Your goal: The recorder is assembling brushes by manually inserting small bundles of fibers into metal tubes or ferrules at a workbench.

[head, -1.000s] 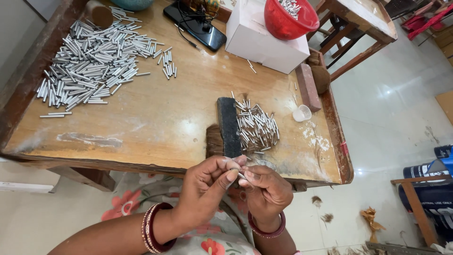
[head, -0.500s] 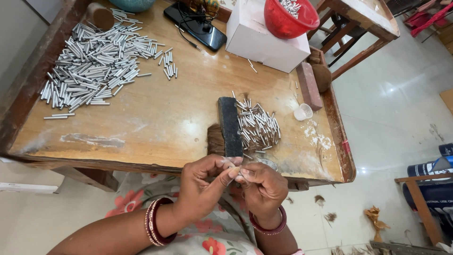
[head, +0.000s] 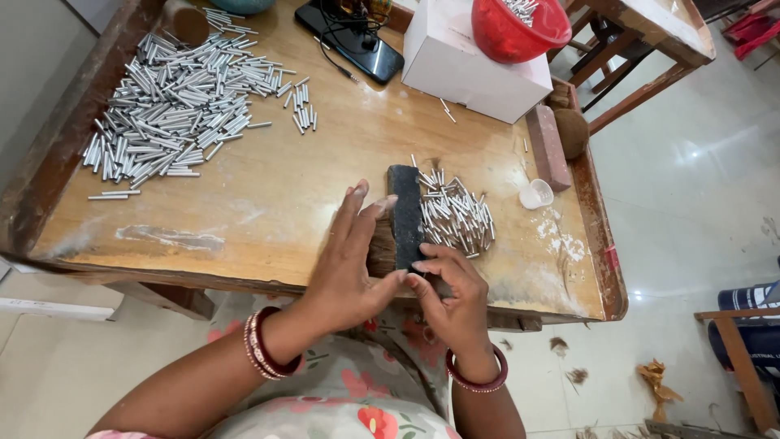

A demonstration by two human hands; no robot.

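Seen from above, looking down at a worn wooden table (head: 268,195). At far left, a big loose heap of short silver metal tubes (head: 175,102), spread across the tabletop. Further right along the back edge, a black phone (head: 349,42) with a cable, then a white box (head: 467,61) carrying a red bowl (head: 520,32) of more tubes.

At the near edge, left hand (head: 349,260), fingers spread open and flat, fingertips (head: 357,191) reaching up beside a dark upright block (head: 404,213); holding nothing. Thumb tip meeting the right hand's forefinger just below the block. Red bangles on both wrists.

Right hand (head: 451,301), fingers curled loosely, tips touching the block's lower end; cannot tell whether anything small is pinched there. Just right of the block, touching it, a smaller pile of thin silver tubes (head: 455,213). Further right, a small white cup (head: 536,193) and a reddish bar (head: 546,146) near the table's right rim.
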